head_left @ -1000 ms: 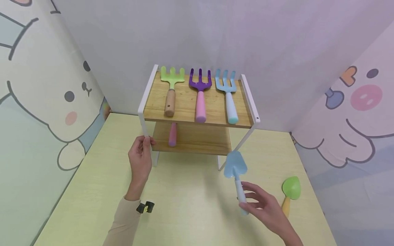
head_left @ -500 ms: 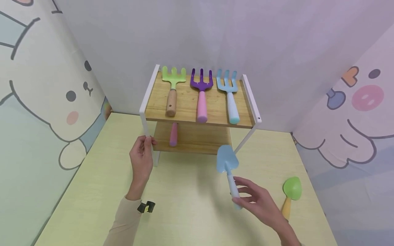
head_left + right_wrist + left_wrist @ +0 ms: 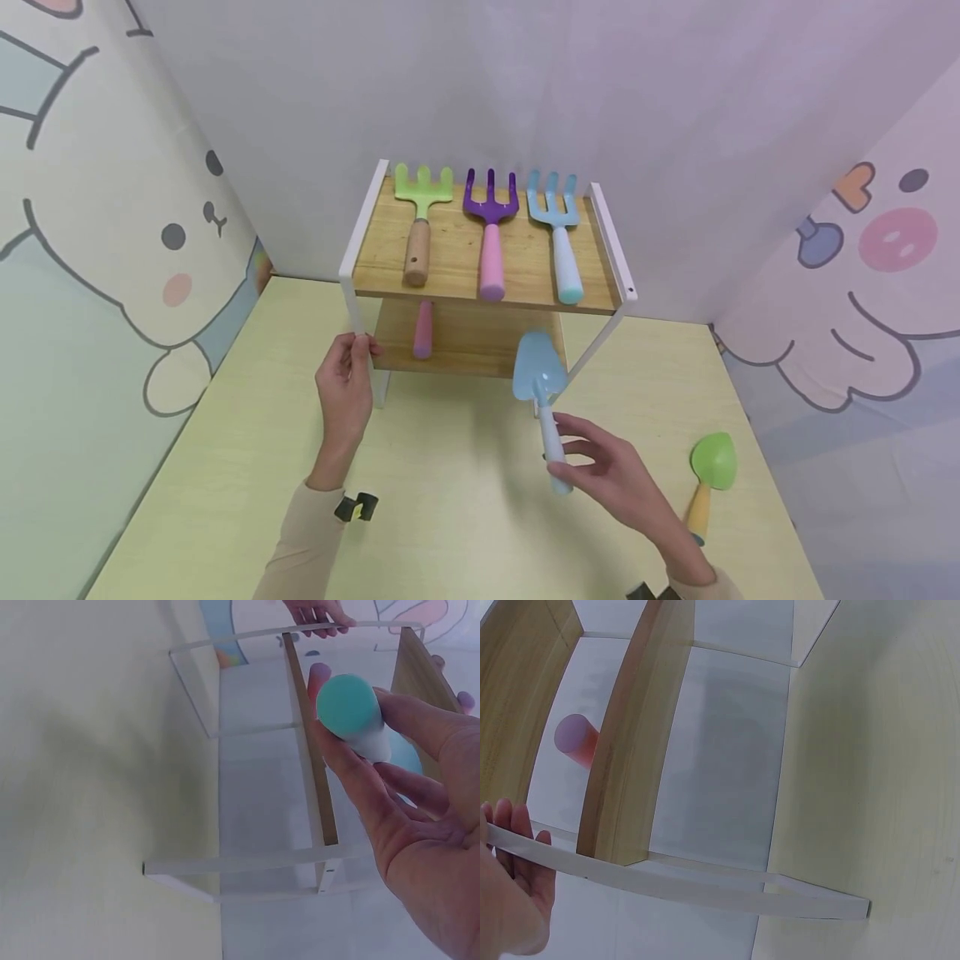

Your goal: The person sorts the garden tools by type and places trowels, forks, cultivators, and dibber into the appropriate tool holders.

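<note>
My right hand (image 3: pixel 607 471) pinches the pale handle of a light blue hand trowel (image 3: pixel 538 367), its blade pointing at the lower shelf (image 3: pixel 480 346). In the right wrist view the handle's turquoise end (image 3: pixel 349 705) faces the camera between thumb and fingers. My left hand (image 3: pixel 347 383) grips the white front left post of the two-tier rack (image 3: pixel 352 304). On the upper shelf lie a green hand fork (image 3: pixel 420 225), a purple one with a pink handle (image 3: pixel 491 250) and a light blue one (image 3: pixel 562 250). A pink handle (image 3: pixel 423 333) shows on the lower shelf, its far part hidden.
A green trowel with a yellow handle (image 3: pixel 711 467) lies on the pale table (image 3: pixel 450 517) at the right. Cartoon-printed walls (image 3: pixel 862 333) stand at both sides, and a plain curtain (image 3: pixel 480 83) hangs behind the rack.
My right hand has carried the light blue trowel left and forward, so its blade now overlaps the lower shelf's right front in the head view. My left hand stays on the post.
</note>
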A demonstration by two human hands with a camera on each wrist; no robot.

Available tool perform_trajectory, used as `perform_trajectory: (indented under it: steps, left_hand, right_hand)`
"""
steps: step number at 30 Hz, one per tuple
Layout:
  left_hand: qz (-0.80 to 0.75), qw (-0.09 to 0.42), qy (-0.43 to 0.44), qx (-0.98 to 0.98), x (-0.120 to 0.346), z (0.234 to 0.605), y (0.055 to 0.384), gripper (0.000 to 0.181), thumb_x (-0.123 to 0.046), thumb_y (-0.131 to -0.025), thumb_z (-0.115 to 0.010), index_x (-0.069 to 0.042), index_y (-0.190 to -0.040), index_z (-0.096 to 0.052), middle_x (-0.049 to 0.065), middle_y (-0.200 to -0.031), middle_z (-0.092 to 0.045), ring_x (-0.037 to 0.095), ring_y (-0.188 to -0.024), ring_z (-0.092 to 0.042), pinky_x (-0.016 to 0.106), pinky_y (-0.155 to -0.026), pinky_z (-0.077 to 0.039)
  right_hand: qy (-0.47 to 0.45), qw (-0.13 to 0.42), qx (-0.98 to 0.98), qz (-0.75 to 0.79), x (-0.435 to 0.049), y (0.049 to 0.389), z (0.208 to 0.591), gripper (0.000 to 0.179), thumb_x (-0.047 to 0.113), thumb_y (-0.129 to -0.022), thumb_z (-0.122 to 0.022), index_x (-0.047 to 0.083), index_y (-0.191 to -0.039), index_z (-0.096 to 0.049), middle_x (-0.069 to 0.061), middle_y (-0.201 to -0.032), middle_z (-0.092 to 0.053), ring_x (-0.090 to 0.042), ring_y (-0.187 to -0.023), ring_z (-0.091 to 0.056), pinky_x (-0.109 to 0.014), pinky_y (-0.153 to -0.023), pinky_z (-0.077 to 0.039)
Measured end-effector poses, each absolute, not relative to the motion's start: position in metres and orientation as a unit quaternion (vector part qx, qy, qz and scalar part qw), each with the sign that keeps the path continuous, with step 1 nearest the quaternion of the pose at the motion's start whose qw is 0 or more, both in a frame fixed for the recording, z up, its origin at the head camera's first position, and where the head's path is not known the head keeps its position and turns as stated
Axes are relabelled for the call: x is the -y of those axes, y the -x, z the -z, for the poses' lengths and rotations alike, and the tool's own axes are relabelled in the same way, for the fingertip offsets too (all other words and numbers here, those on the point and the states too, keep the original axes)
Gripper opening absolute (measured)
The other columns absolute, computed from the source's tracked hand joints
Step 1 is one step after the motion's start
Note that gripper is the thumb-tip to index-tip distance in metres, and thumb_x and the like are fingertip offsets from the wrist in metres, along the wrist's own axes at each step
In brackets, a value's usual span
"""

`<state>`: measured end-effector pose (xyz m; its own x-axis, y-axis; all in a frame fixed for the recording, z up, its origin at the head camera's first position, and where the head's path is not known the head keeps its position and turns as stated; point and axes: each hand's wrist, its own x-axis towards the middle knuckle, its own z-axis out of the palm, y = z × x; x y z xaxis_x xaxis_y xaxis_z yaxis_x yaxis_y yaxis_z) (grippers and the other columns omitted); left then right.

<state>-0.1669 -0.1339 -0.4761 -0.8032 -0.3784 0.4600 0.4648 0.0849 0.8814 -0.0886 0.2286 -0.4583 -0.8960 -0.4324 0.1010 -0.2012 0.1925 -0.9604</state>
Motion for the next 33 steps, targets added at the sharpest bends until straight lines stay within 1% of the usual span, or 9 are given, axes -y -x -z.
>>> perform_trajectory:
  steps: [10,15,20,22,28,33]
  left_hand:
    - [0.679,0.311,0.032,0.664,0.134,0.476,0.167,0.027,-0.008,-0.109,-0.051,0.015,-0.100,-0.060,0.006,-0.087,-0.067,0.016,-0.084,-0.066,0.023,-0.080,-0.051]
    - [0.681,0.308,0.027,0.664,0.134,0.476,0.167,0.027,-0.009,-0.109,-0.051,0.015,-0.100,-0.060,0.004,-0.087,-0.067,0.016,-0.085,-0.066,0.023,-0.080,-0.051]
    - [0.682,0.306,0.024,0.664,0.134,0.475,0.167,0.027,-0.009,-0.109,-0.051,0.015,-0.100,-0.060,0.002,-0.087,-0.067,0.016,-0.085,-0.066,0.023,-0.081,-0.051]
    - [0.682,0.305,0.024,0.664,0.134,0.475,0.167,0.027,-0.009,-0.109,-0.051,0.015,-0.100,-0.060,0.002,-0.088,-0.067,0.016,-0.085,-0.066,0.023,-0.082,-0.051]
    - [0.680,0.308,0.025,0.665,0.133,0.475,0.167,0.026,-0.008,-0.109,-0.051,0.015,-0.100,-0.060,0.001,-0.088,-0.067,0.015,-0.085,-0.066,0.022,-0.081,-0.051]
    - [0.676,0.313,0.033,0.666,0.133,0.476,0.167,0.025,-0.006,-0.109,-0.050,0.015,-0.099,-0.060,0.006,-0.089,-0.067,0.014,-0.085,-0.066,0.022,-0.080,-0.052]
  right_hand:
    - [0.190,0.097,-0.761,0.613,-0.213,0.104,0.448,0.058,0.000,-0.092,-0.076,0.006,-0.145,-0.055,-0.021,-0.132,-0.061,-0.030,-0.104,-0.072,-0.040,-0.078,-0.062]
    - [0.193,0.089,-0.763,0.611,-0.208,0.112,0.446,0.057,-0.001,-0.092,-0.076,0.005,-0.145,-0.055,-0.020,-0.132,-0.062,-0.026,-0.103,-0.073,-0.041,-0.076,-0.062]
    - [0.191,0.082,-0.765,0.610,-0.203,0.119,0.444,0.057,0.001,-0.092,-0.076,0.007,-0.145,-0.056,-0.019,-0.129,-0.063,-0.026,-0.103,-0.073,-0.040,-0.074,-0.062]
    - [0.189,0.080,-0.762,0.614,-0.201,0.122,0.443,0.057,0.000,-0.091,-0.076,0.006,-0.145,-0.056,-0.021,-0.128,-0.063,-0.028,-0.103,-0.073,-0.039,-0.073,-0.062]
    - [0.185,0.070,-0.764,0.614,-0.191,0.131,0.438,0.056,0.000,-0.091,-0.077,0.003,-0.144,-0.056,-0.022,-0.130,-0.063,-0.027,-0.102,-0.073,-0.037,-0.074,-0.062]
    - [0.185,0.069,-0.767,0.610,-0.185,0.138,0.434,0.055,0.001,-0.092,-0.076,0.001,-0.143,-0.056,-0.021,-0.132,-0.063,-0.024,-0.103,-0.073,-0.035,-0.076,-0.061]
